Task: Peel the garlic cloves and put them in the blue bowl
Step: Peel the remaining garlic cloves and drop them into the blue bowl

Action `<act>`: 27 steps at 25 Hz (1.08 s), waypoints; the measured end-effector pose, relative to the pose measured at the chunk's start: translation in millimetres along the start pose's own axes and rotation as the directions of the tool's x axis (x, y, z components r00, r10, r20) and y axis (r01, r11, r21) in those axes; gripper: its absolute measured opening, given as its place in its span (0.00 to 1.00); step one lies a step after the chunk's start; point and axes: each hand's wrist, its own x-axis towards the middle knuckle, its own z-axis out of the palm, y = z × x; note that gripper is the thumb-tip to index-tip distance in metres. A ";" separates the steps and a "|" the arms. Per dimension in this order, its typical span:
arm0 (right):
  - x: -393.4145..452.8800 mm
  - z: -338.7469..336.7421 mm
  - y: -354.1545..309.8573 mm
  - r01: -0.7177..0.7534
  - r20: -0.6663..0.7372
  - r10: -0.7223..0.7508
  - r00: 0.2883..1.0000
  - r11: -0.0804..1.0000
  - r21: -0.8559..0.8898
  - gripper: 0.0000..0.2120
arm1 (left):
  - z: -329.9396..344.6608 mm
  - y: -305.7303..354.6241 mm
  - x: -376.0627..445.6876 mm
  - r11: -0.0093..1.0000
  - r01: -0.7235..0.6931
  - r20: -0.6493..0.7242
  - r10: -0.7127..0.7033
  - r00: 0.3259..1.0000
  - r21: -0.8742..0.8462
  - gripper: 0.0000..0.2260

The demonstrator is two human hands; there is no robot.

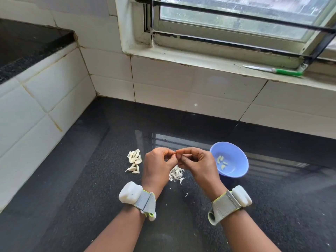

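Both hands are held together above the black counter. Left hand and right hand have fingers curled, fingertips meeting at a small item; a clove between them cannot be made out. Unpeeled cloves lie at 9 o'clock of the hands. Peels are heaped beneath the hands. Bowl, at 3 o'clock, holds peeled cloves. A knife rests on the sill at 1 o'clock.

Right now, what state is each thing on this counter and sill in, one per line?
Blue bowl: upright, a few peeled cloves inside.
Unpeeled cloves: piled left of the hands.
Peels: heaped under the hands.
Left hand: fingers curled, pinching something small.
Right hand: same, fingertips meeting the left's.
Knife: lying on the sill.
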 end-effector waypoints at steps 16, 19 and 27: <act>-5.1 -5.6 -4.4 -0.219 0.071 0.209 0.975 0.875 0.432 0.09 | 2.1 -3.2 -0.1 1.000 0.021 -0.005 -0.021 1.000 -0.009 0.01; -5.2 -10.0 -5.4 -0.245 0.072 0.240 0.968 0.854 0.458 0.10 | 4.8 -8.5 -1.8 0.999 0.035 0.006 -0.035 0.999 0.026 0.03; -7.8 -13.7 -10.1 -0.265 0.077 0.261 0.962 0.836 0.480 0.10 | 7.1 -3.5 -5.5 0.996 0.024 0.011 -0.025 1.000 0.082 0.03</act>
